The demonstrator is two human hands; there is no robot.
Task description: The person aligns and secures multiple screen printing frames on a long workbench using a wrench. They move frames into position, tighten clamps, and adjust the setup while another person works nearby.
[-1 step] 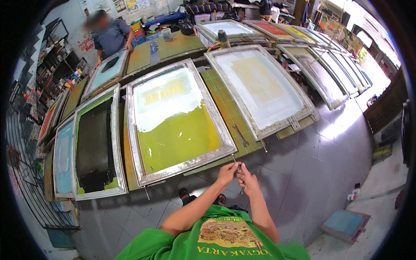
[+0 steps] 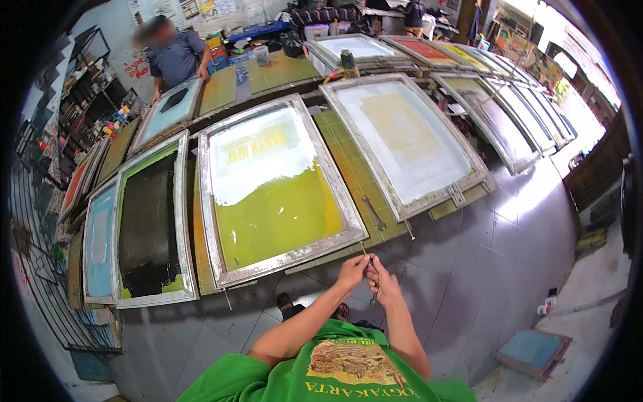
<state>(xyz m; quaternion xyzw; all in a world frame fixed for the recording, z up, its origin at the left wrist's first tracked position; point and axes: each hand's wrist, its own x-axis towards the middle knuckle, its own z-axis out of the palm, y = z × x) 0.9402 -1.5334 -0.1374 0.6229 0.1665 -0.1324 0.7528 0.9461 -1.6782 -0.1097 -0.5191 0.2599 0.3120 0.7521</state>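
Below the near corner of a metal-framed screen with white and yellow-green coating (image 2: pixel 268 208), my left hand (image 2: pixel 351 271) has closed fingers on a thin threaded bolt (image 2: pixel 364 247). Right beside it, my right hand (image 2: pixel 380 281) grips a metal wrench (image 2: pixel 372 300), its fingers meeting the left ones at the bolt; the wrench's upper end is hidden by them. Another open-ended wrench (image 2: pixel 374 213) lies on the green board (image 2: pixel 335 137) between this screen and the pale screen (image 2: pixel 412 157) to its right.
Rows of screens, including a black-coated one (image 2: pixel 146 221), extend to both sides on racks. A person (image 2: pixel 173 57) stands at the far left row. A blue screen (image 2: pixel 526 348) lies low at the right. Grey floor tiles (image 2: pixel 455 268) show below the racks.
The racks and my hands sit very slightly lower in the picture. My fingers remain on the bolt and wrench, and the person at the back is in much the same pose.
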